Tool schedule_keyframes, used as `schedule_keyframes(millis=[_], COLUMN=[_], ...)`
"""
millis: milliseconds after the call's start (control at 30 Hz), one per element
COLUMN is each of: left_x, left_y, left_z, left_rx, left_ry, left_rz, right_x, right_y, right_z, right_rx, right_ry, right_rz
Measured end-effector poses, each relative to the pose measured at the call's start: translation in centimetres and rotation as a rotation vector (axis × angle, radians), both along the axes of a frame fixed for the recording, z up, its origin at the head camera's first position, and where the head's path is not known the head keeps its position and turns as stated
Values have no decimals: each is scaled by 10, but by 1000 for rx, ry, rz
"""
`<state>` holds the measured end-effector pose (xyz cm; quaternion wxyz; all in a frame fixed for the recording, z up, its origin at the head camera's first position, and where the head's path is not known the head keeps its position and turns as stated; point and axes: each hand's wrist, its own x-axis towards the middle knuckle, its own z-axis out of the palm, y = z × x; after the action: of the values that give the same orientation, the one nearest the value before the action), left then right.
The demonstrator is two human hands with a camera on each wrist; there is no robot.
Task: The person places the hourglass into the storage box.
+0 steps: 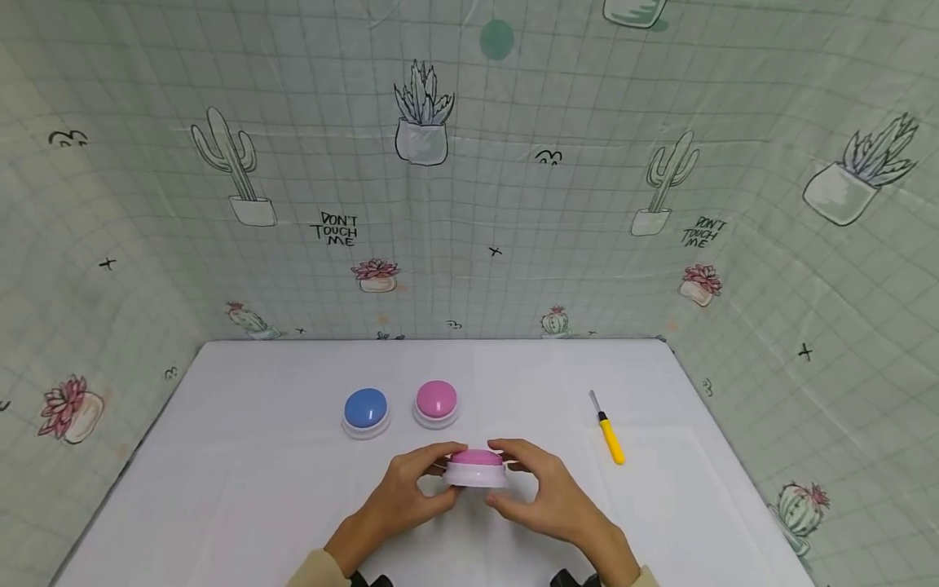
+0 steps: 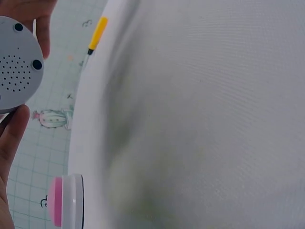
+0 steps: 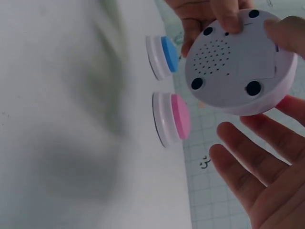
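Note:
A round push button with a pink top and white base [image 1: 475,476] is raised over the table between both hands. My left hand [image 1: 407,487] grips its left side, thumb under the base and fingers by the top edge. At its right side, my right hand [image 1: 544,492] pinches it; in the right wrist view the thumb [image 3: 288,34] overlaps the underside and a forefinger meets the rim, while the other fingers spread away. The button's underside [image 3: 228,67] shows small speaker holes, several dark round feet and a rectangular panel.
Behind the hands stand a blue-topped button [image 1: 365,409] and another pink-topped button [image 1: 436,401]. To the right lies a screwdriver [image 1: 611,440] with a yellow handle, its tip pointing away. A white cloth covers the table [image 1: 257,489]; a cactus-print curtain [image 1: 469,204] surrounds it.

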<state>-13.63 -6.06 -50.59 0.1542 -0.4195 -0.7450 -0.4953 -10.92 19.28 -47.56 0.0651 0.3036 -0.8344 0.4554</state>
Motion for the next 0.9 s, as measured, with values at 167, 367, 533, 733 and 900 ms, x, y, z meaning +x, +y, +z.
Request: schedule_keyframes(millis=[167,367,533,733,900], left_x=[0,0,4,5,1], left_y=[2,10,8,-4,-14], left_z=[-3,-2,0,1,8], left_rx=[51,46,28,-91,-253], left_ry=[-38,-48,-75,-137,-114], left_rz=[21,31,43,-1,55], right_x=[-5,-8,-8,-6,-9], right_y=[-2,1,2,0,-1], right_z=[-3,-1,-2,-5,-6], right_rx=[-16,-50,-29,-56,-42], right_ry=[56,76,28,-51,-131], right_rz=[40,31,21,5,12])
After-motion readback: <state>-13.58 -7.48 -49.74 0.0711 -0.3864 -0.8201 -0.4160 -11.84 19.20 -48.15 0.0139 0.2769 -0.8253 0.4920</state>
